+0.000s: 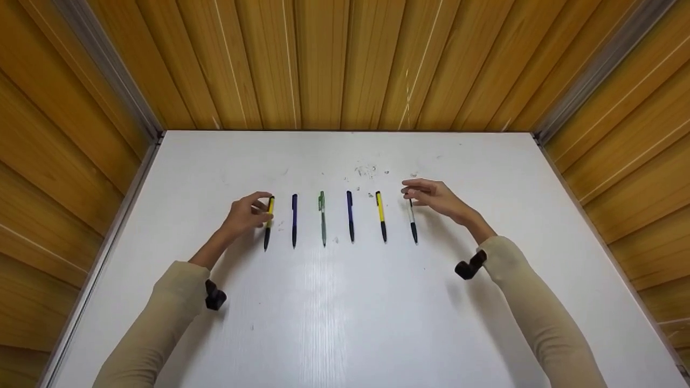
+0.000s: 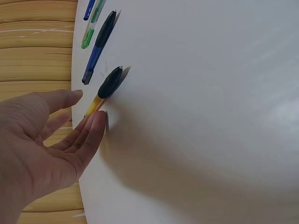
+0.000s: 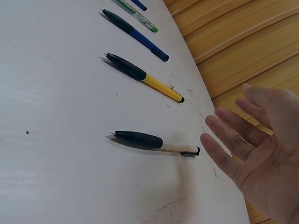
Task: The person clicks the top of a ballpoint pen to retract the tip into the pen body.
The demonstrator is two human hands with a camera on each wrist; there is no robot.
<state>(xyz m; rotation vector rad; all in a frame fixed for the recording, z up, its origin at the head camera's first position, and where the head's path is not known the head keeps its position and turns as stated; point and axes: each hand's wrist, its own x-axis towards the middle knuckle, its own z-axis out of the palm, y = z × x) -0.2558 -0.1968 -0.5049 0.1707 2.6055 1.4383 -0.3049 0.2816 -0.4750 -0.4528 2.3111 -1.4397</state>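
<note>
Several pens lie in a row on the white table, tips toward me. At the left end, my left hand (image 1: 243, 214) is beside a yellow-and-black pen (image 1: 267, 231). In the left wrist view its fingers are at the yellow barrel (image 2: 96, 102), and the thumb stands apart from it; whether they touch the pen I cannot tell. My right hand (image 1: 437, 199) hovers by the top of a white-and-black pen (image 1: 413, 220) at the right end. The right wrist view shows its fingers spread, apart from that pen (image 3: 140, 140), holding nothing.
Between the hands lie a blue pen (image 1: 294, 220), a green pen (image 1: 323, 218), another blue pen (image 1: 350, 216) and another yellow pen (image 1: 381, 215). Dark marks (image 1: 366, 171) speckle the white table (image 1: 323, 302). Wood-patterned walls (image 1: 323, 64) enclose the back and sides.
</note>
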